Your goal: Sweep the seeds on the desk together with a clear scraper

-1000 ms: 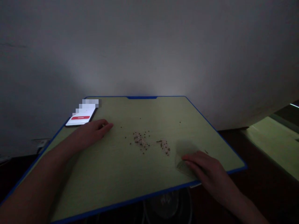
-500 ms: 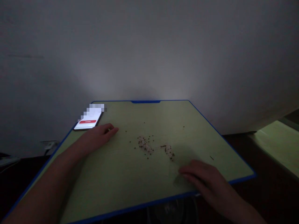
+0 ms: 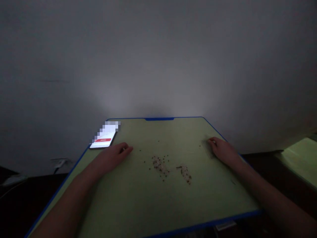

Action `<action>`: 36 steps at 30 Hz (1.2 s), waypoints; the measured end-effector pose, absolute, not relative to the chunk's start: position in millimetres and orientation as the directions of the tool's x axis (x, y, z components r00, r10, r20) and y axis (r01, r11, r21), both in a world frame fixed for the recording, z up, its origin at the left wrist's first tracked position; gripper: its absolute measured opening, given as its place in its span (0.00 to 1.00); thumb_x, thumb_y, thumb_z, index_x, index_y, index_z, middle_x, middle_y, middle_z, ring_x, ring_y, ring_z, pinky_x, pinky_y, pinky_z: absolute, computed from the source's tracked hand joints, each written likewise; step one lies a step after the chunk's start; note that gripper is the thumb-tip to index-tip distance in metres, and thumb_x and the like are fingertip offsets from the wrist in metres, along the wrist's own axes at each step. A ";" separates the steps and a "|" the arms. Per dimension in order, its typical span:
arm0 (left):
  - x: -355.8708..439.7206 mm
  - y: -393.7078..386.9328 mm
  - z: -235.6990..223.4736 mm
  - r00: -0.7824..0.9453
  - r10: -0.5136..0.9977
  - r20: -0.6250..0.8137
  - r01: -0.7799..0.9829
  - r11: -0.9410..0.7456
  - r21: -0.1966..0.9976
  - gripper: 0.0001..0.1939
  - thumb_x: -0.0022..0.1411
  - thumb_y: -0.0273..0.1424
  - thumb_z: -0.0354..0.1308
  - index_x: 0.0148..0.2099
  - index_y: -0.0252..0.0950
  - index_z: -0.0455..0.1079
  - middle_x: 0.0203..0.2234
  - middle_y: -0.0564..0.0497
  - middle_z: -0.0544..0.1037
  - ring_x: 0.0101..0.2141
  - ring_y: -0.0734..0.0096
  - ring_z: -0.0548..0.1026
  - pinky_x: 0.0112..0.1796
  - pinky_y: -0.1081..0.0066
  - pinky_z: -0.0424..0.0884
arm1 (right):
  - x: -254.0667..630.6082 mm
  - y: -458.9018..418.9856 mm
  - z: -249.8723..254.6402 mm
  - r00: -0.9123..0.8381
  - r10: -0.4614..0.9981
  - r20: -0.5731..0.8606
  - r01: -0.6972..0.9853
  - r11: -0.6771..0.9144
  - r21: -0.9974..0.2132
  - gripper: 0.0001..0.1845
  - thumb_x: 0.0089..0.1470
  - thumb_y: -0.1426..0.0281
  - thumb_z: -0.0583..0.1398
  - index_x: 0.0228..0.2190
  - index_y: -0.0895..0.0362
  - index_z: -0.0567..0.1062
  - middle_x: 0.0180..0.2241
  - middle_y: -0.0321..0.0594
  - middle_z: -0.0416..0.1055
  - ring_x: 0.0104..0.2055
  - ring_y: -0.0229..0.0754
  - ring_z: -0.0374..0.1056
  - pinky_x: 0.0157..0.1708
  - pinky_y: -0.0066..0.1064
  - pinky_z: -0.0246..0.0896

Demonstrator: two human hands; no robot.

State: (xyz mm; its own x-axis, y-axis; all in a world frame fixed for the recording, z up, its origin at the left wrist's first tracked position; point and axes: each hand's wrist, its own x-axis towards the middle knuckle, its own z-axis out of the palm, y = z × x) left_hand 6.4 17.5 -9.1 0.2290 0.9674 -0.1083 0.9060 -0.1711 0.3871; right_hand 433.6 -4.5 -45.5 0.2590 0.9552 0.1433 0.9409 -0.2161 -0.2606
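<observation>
Two small heaps of pale grains mixed with dark beads lie mid-table: a left heap (image 3: 160,166) and a narrower right heap (image 3: 185,173). My left hand (image 3: 115,155) rests on the tabletop left of them, just in front of a lit phone (image 3: 102,135). Its fingers are curled in towards the thumb; whatever they may hold is hidden. Toward the table's right edge is my right hand (image 3: 223,150), its fingertips pinched together. What sits in that pinch is too small and dim to name. A stray dark bead (image 3: 199,145) lies to the left of this hand.
The pale green table (image 3: 128,205) has a blue rim and stands against a grey wall (image 3: 158,66). A thin dark sliver (image 3: 233,182) lies near my right forearm. Another pale surface (image 3: 300,158) is at far right. The room is dim.
My right hand has moved from the near right of the heaps to farther back by the right edge. My left hand stays beside the phone. The whole view has shifted slightly.
</observation>
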 end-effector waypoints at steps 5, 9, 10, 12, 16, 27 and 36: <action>9.4 12.5 -1.7 0.197 0.980 0.028 0.894 -0.191 0.404 0.22 0.61 0.48 0.40 0.31 0.38 0.65 0.23 0.52 0.71 0.26 0.67 0.69 0.27 0.70 0.58 | 392.4 13.2 -43.3 0.219 0.966 0.138 0.966 -0.195 -0.168 0.19 0.60 0.61 0.48 0.43 0.57 0.72 0.34 0.52 0.76 0.36 0.54 0.72 0.31 0.37 0.58; 9.2 11.6 2.0 0.165 0.982 0.094 0.886 -0.189 0.422 0.22 0.62 0.47 0.39 0.30 0.37 0.65 0.19 0.53 0.68 0.23 0.69 0.67 0.25 0.70 0.55 | 347.9 33.6 -39.8 0.140 0.979 0.146 0.983 -0.120 -0.140 0.18 0.61 0.62 0.47 0.42 0.56 0.72 0.34 0.50 0.76 0.35 0.52 0.72 0.29 0.35 0.58; 8.6 11.6 2.0 0.166 0.980 0.109 0.883 -0.197 0.426 0.22 0.62 0.46 0.39 0.30 0.37 0.66 0.19 0.53 0.68 0.23 0.70 0.67 0.25 0.71 0.55 | 336.3 38.1 -39.1 0.119 0.982 0.148 0.986 -0.099 -0.132 0.18 0.61 0.62 0.47 0.42 0.56 0.71 0.34 0.50 0.76 0.35 0.51 0.72 0.29 0.35 0.58; 7.0 11.9 1.1 0.167 0.976 0.141 0.879 -0.212 0.427 0.23 0.62 0.46 0.39 0.30 0.37 0.66 0.18 0.54 0.67 0.22 0.70 0.66 0.24 0.71 0.54 | 313.8 45.8 -38.1 0.072 0.986 0.153 0.992 -0.054 -0.117 0.18 0.61 0.62 0.46 0.42 0.56 0.71 0.34 0.50 0.76 0.34 0.50 0.72 0.28 0.35 0.58; 3.4 12.3 -1.5 0.157 0.968 0.195 0.878 -0.227 0.422 0.23 0.63 0.46 0.39 0.29 0.37 0.67 0.17 0.54 0.67 0.21 0.71 0.65 0.24 0.71 0.53 | 275.1 56.9 -36.5 -0.036 0.988 0.148 0.994 0.051 -0.100 0.17 0.62 0.63 0.45 0.42 0.56 0.70 0.34 0.48 0.75 0.34 0.47 0.72 0.29 0.33 0.58; 2.1 6.7 5.9 0.091 0.948 0.305 0.881 -0.219 0.419 0.20 0.63 0.43 0.42 0.27 0.37 0.65 0.19 0.54 0.69 0.23 0.74 0.64 0.25 0.73 0.53 | 205.6 77.7 -29.6 -0.426 0.895 0.131 0.892 0.440 -0.105 0.15 0.62 0.63 0.48 0.43 0.53 0.70 0.36 0.44 0.76 0.35 0.44 0.70 0.31 0.30 0.55; -2.7 5.7 7.3 0.037 0.928 0.372 0.881 -0.206 0.427 0.19 0.64 0.43 0.42 0.31 0.37 0.67 0.21 0.54 0.71 0.24 0.74 0.67 0.26 0.73 0.55 | 180.7 75.8 -21.3 -0.641 0.759 0.111 0.744 0.650 -0.155 0.13 0.60 0.61 0.53 0.40 0.53 0.72 0.32 0.42 0.76 0.32 0.43 0.70 0.28 0.29 0.52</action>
State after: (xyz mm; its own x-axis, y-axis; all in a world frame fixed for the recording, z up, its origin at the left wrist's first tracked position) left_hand -2.7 5.7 7.3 0.0372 0.9275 0.3719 0.8806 -0.2064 0.4265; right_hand 180.7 75.8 -21.3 -0.6411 0.7593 0.1112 0.7436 0.6505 -0.1545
